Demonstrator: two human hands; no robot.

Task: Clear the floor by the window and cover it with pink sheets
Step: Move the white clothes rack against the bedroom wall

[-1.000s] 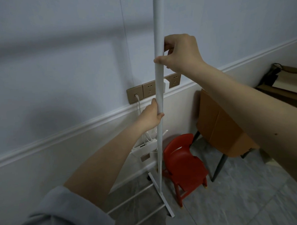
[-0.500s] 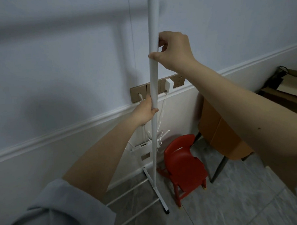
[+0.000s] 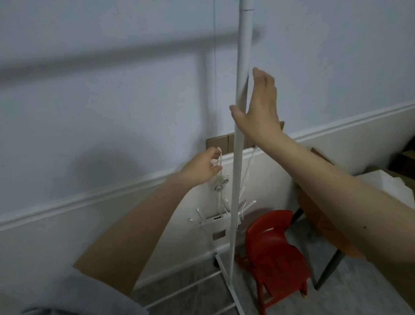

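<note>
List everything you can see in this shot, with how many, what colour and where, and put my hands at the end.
Rack pole: one, white, upright in the centre, rising from a white base frame on the floor.
Chair: one, red, small, on the floor just right of the pole's base.
Router: one, white, with antennas, low on the wall behind the pole.
Socket plates: a row, brown, on the wall above the router.
Cable: white, hanging coiled below the sockets.
Cardboard boxes: several, brown, far right.
Left hand: fingers curled at the white cable, off the pole.
Right hand: fingers straight, palm and thumb against the pole.
</note>
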